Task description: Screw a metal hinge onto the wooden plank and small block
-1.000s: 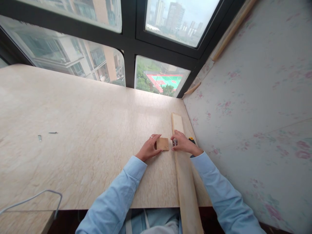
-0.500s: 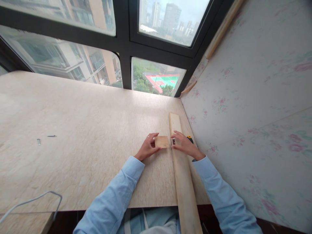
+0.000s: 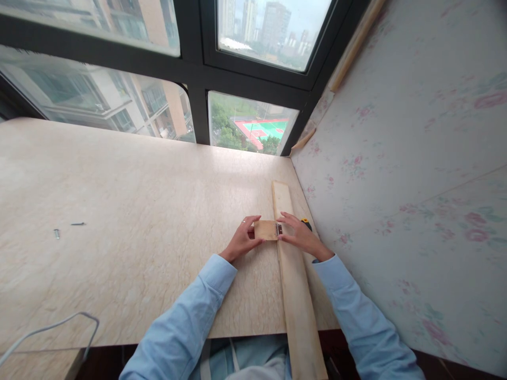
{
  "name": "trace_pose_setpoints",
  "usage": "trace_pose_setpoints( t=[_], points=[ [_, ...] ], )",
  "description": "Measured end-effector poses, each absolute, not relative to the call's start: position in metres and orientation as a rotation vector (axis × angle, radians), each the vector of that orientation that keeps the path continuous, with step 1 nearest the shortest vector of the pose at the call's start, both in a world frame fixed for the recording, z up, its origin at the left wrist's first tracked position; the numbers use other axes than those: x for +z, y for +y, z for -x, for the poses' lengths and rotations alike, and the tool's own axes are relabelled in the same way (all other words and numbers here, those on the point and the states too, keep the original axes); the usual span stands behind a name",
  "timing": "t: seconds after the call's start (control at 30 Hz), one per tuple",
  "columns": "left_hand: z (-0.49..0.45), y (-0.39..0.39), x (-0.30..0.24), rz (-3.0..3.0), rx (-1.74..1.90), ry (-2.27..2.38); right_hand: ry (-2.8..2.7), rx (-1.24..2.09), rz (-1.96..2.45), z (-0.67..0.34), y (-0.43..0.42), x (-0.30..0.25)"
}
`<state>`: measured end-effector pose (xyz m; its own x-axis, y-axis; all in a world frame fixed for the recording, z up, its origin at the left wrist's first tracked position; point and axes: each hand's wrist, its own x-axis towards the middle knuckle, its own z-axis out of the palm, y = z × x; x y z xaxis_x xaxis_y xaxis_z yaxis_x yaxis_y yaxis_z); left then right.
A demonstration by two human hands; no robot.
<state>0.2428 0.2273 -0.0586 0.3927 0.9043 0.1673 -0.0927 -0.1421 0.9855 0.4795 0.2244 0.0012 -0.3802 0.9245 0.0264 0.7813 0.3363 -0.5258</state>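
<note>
A small square wooden block lies on the beige marble-patterned table, butted against the left edge of a long pale wooden plank. My left hand grips the block's left side with thumb and fingers. A small metal hinge sits where block and plank meet. My right hand rests on the plank, its fingertips pressing on the hinge. The plank runs from near the wall toward me and overhangs the table's front edge.
A yellow-and-black tool lies behind my right hand by the floral wall. Two small screws lie at the far left of the table. A white wire curves over the front left corner. Windows back the table.
The small block has been pushed right until it touches the plank, and the hinge now bridges the two. Both hands stay in place on them.
</note>
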Motion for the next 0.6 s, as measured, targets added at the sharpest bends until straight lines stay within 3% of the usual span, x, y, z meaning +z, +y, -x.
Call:
trace_pose_setpoints(
  t=[0.6],
  points=[
    [-0.244,0.232,-0.064,-1.412,1.010,0.756,-2.244,0.629,1.501,-0.479,0.220,-0.011]
  ],
)
